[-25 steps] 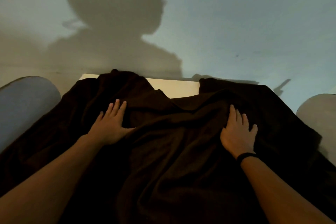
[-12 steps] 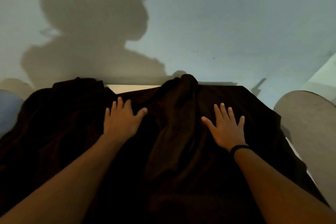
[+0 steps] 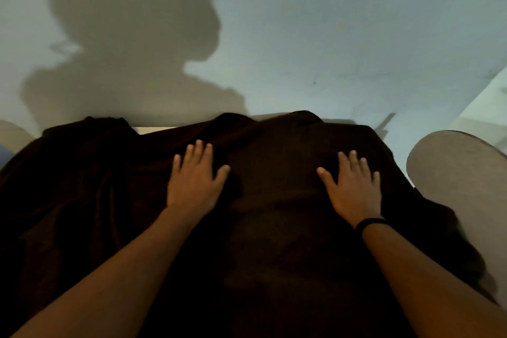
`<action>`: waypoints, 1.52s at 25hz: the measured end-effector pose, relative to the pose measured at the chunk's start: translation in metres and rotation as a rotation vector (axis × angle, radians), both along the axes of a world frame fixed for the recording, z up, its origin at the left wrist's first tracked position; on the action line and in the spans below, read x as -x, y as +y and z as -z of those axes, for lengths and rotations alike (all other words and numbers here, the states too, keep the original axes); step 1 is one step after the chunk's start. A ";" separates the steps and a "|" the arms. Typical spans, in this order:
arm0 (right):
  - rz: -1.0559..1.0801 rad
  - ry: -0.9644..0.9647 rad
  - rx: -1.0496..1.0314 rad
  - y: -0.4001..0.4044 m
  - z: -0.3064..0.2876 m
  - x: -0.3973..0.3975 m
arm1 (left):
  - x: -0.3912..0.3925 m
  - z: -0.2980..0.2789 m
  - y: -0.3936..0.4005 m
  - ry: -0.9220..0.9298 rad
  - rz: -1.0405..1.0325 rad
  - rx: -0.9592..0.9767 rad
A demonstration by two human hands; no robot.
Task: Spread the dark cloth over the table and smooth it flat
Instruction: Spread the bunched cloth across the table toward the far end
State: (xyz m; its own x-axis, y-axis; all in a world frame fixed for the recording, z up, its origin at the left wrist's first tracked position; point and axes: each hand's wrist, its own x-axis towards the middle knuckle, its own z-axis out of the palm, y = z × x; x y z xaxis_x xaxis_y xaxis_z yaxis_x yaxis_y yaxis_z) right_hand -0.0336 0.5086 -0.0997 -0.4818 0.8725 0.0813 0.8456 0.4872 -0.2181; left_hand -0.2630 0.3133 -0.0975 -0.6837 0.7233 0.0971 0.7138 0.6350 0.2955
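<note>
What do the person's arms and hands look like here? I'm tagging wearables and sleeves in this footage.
Both forearms are bare, with no sleeves in view. The right hand has a thin black band around its wrist. The left hand shows no band, ring or glove that I can make out.

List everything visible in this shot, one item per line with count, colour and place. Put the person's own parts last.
dark cloth: one, dark brown, draped over most of the table, bunched in folds along the far edge.
table: one, pale top, only a small strip bare at the far edge, left of centre.
wall: one, light grey-blue, behind the table, with the person's shadow on its left part.
rounded panel: one, grey-beige, right of the table.
wristband: one, black, on the right wrist.
left hand: one, flat on the cloth with fingers spread, left of centre.
right hand: one, flat on the cloth with fingers spread, right of centre.
</note>
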 end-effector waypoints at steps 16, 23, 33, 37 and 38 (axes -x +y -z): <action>-0.322 -0.062 0.058 -0.002 0.006 0.076 | 0.001 0.007 0.053 -0.081 0.200 0.176; -0.350 0.039 -0.103 -0.026 -0.009 0.109 | 0.060 -0.039 -0.007 0.145 -0.060 -0.439; -0.672 -0.032 0.048 -0.125 0.009 0.213 | 0.184 0.001 -0.173 -0.257 -0.559 0.107; -0.675 0.003 0.028 -0.122 0.012 0.212 | 0.166 0.008 -0.186 -0.105 -0.540 0.149; -0.678 0.001 0.032 -0.124 0.011 0.211 | 0.150 0.013 -0.184 -0.025 -0.458 0.127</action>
